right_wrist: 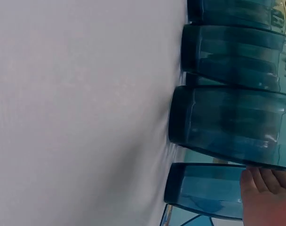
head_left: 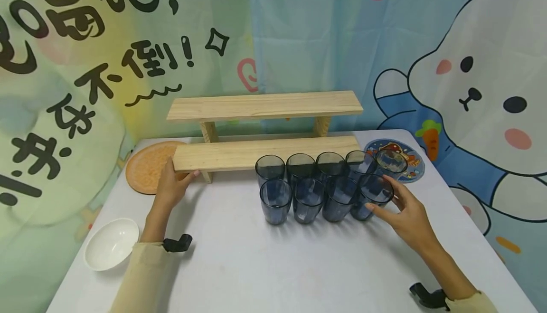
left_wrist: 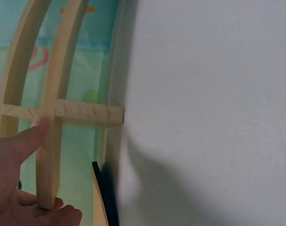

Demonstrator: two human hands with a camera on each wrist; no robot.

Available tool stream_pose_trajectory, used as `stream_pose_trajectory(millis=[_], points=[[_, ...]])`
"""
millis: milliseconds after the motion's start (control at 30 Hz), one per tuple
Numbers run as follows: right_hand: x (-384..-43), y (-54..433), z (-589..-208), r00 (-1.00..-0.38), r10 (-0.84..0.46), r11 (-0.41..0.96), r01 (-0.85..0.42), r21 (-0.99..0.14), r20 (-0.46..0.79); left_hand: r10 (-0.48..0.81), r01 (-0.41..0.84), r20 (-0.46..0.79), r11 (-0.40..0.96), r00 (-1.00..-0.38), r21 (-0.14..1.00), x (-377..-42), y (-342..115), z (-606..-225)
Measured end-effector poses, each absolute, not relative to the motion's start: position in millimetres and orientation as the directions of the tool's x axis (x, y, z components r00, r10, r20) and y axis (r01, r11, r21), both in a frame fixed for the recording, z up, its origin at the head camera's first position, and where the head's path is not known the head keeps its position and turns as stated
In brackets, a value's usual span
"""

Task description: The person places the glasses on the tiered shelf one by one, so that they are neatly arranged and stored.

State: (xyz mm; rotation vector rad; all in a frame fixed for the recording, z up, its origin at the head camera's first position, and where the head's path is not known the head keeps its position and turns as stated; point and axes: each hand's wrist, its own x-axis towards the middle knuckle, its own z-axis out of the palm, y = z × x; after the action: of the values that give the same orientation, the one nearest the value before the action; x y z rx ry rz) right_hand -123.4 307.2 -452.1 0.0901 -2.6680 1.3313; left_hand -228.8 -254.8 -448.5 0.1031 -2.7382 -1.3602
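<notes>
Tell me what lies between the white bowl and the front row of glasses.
In the head view, the left forearm and its black wrist device cross between the white bowl and the glasses; past them, the tabletop is bare.

The two-tier stand (head_left: 265,105) looks like smooth, matt wood with visible grain. Glossy, see-through tumblers (head_left: 275,203) before the stand seem glass or plastic; left of it sits a glossy bowl (head_left: 112,244). Behind it hangs creased cloth (head_left: 299,33); the tabletop (head_left: 239,265) beneath it is matt.
</notes>
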Motion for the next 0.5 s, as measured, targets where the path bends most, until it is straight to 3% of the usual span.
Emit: stream_pose_trajectory(millis=[500], points=[[-128.0, 302.6, -464.2, -0.98, 0.009, 0.521, -0.167, -0.837, 0.201, -0.152, -0.055, 0.044, 0.592, -0.987, 0.804, -230.9, -251.8, -453.9]])
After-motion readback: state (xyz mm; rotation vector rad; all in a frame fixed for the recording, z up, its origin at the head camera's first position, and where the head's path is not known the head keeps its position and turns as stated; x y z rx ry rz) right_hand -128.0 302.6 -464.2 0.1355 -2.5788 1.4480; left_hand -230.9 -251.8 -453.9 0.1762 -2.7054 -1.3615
